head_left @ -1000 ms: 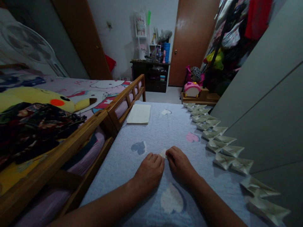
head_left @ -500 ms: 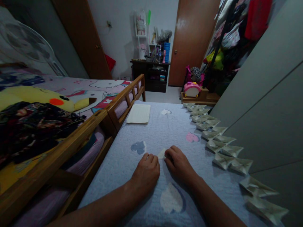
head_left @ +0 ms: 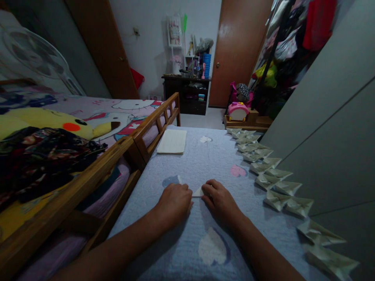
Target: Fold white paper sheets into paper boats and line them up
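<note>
Between my hands lies a small folded piece of white paper (head_left: 198, 192), low on the light blue quilt (head_left: 202, 164). My left hand (head_left: 176, 200) is closed at the paper's left end, its fingers curled and partly hidden from above. On the right end, my right hand (head_left: 216, 195) pinches the paper between thumb and fingers. Most of the paper is covered by the fingers; a pale triangular part shows in the gap. Along the quilt's right side stand several folded paper boats (head_left: 277, 200) in a long double row.
A stack of white paper sheets (head_left: 172, 141) rests at the quilt's far left. Wooden bed railing (head_left: 123, 150) runs along the left, with a yellow plush toy (head_left: 49, 121) beyond it. A pale cabinet (head_left: 331, 128) borders the right side.
My left hand has shifted slightly left and turned, its knuckles now more on top. My right hand stays almost in place on the paper.
</note>
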Action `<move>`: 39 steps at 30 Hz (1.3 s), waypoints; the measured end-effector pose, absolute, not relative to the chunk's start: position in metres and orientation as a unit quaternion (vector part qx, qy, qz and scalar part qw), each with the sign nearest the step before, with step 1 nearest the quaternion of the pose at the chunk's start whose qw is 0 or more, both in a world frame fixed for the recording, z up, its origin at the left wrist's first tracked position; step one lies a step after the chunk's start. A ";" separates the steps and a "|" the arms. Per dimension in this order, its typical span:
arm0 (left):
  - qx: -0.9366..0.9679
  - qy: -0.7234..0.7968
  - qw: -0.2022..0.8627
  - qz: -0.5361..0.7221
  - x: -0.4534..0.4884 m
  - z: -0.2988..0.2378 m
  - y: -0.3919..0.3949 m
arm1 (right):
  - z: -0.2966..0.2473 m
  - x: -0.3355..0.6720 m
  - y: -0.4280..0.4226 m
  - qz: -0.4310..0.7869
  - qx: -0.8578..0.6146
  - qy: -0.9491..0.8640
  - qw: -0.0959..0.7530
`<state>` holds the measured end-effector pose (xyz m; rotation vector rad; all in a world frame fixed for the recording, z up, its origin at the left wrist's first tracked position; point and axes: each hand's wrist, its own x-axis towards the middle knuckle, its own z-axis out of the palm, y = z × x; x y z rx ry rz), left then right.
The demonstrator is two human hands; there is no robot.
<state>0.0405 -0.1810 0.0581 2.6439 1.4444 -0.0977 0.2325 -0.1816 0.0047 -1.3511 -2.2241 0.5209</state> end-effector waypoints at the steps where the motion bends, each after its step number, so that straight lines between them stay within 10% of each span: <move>1: 0.872 0.484 0.068 -0.024 0.040 0.061 -0.179 | 0.005 0.232 -0.182 0.184 -0.493 -0.815 0.241; 18: 0.668 0.478 0.466 0.327 0.074 0.014 -0.159 | -0.002 0.236 -0.176 0.195 -0.530 -0.731 0.383; 39: 0.617 0.437 0.526 0.390 0.080 0.014 -0.170 | 0.000 0.232 -0.180 0.312 -0.488 -0.662 0.475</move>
